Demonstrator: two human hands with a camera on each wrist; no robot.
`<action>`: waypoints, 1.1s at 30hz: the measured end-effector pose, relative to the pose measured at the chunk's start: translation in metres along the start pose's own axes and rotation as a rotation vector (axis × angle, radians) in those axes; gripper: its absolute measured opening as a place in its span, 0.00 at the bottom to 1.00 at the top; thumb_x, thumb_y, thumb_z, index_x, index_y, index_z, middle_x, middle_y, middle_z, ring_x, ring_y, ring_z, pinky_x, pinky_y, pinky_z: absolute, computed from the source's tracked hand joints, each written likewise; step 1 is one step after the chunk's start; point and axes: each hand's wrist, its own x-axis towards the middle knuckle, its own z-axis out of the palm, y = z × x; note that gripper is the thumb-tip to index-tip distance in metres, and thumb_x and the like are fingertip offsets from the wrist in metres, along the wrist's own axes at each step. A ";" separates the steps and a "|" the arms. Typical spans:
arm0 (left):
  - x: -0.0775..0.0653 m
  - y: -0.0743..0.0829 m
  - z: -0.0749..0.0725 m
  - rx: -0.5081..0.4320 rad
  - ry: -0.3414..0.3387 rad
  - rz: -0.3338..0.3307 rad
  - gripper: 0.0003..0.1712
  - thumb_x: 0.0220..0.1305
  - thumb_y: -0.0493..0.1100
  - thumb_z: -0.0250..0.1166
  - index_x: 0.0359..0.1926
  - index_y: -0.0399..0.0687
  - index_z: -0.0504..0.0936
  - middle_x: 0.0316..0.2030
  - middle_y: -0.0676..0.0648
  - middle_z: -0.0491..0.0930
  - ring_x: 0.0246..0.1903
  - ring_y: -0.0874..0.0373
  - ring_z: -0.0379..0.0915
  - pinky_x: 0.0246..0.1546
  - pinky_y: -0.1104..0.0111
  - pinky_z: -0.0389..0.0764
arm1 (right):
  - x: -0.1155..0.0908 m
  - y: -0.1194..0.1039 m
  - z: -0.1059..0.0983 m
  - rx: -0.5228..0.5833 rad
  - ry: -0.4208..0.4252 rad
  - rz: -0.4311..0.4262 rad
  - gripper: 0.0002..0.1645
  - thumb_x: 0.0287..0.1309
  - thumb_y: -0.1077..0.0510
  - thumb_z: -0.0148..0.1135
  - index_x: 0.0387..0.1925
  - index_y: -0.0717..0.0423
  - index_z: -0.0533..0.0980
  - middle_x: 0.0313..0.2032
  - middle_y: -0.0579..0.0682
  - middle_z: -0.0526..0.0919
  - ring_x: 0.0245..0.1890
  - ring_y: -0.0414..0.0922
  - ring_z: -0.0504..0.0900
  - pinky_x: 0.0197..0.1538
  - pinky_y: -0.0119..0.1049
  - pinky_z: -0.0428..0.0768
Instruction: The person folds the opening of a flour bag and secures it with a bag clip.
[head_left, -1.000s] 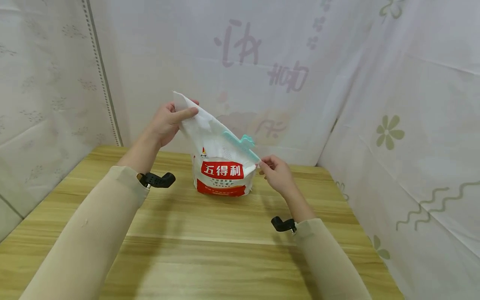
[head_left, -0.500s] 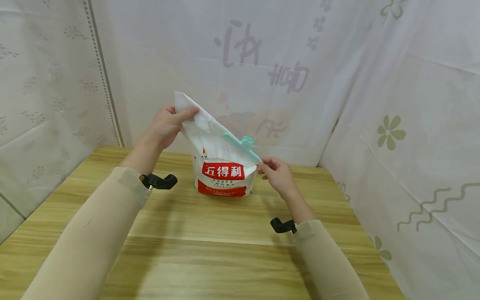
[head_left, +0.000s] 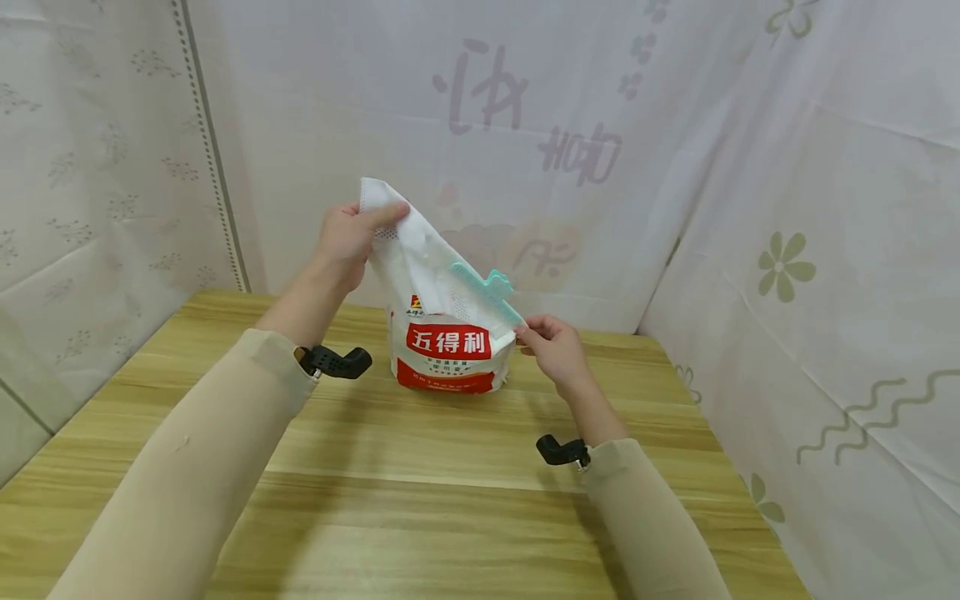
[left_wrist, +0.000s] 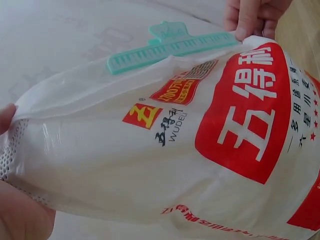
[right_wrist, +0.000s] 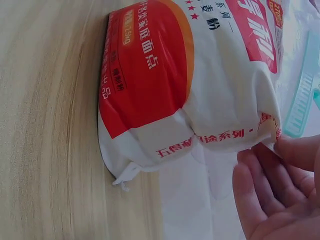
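Observation:
A white and red flour bag (head_left: 448, 342) stands on the table, its top edge slanting down to the right. High on its left corner my left hand (head_left: 347, 242) grips the white material between thumb and fingers, with the corner poking up above the thumb. A turquoise sealing clip (head_left: 498, 285) with a ruler-like bar lies along the lower right part of the slanting edge. Just past the clip's lower end, my right hand (head_left: 558, 350) pinches the bag's side edge. In the right wrist view, thumb and forefinger meet at that fold while the other fingers stay loosely bent.
The wooden table (head_left: 360, 533) extends around the bag towards me. Printed white curtains (head_left: 315, 100) hang behind and on both sides. A black wrist mount (head_left: 337, 362) sits at my left cuff, and another black mount (head_left: 561, 450) at my right.
My left hand has shifted slightly right and up, drawing the bag's top left corner with it. The right hand keeps its pinch almost in place, and the clip barely moves.

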 end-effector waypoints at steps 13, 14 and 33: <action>-0.005 0.005 0.013 0.100 0.133 -0.054 0.21 0.72 0.53 0.75 0.56 0.45 0.85 0.50 0.48 0.86 0.44 0.56 0.87 0.60 0.57 0.88 | -0.004 -0.006 -0.002 0.023 -0.010 0.020 0.18 0.81 0.55 0.63 0.57 0.67 0.80 0.54 0.65 0.90 0.44 0.43 0.91 0.58 0.50 0.91; -0.004 0.005 0.013 0.105 0.130 -0.048 0.21 0.72 0.54 0.75 0.55 0.46 0.85 0.49 0.49 0.86 0.43 0.57 0.87 0.59 0.58 0.88 | -0.004 -0.006 -0.002 0.019 -0.009 0.020 0.18 0.81 0.54 0.62 0.58 0.67 0.80 0.55 0.65 0.90 0.44 0.43 0.91 0.58 0.50 0.91; -0.009 -0.027 -0.011 0.164 -0.116 0.048 0.26 0.67 0.49 0.80 0.60 0.48 0.80 0.51 0.51 0.86 0.52 0.55 0.84 0.69 0.55 0.80 | 0.000 0.000 0.000 0.000 0.006 0.023 0.18 0.81 0.53 0.62 0.58 0.63 0.81 0.56 0.63 0.90 0.50 0.47 0.92 0.57 0.47 0.91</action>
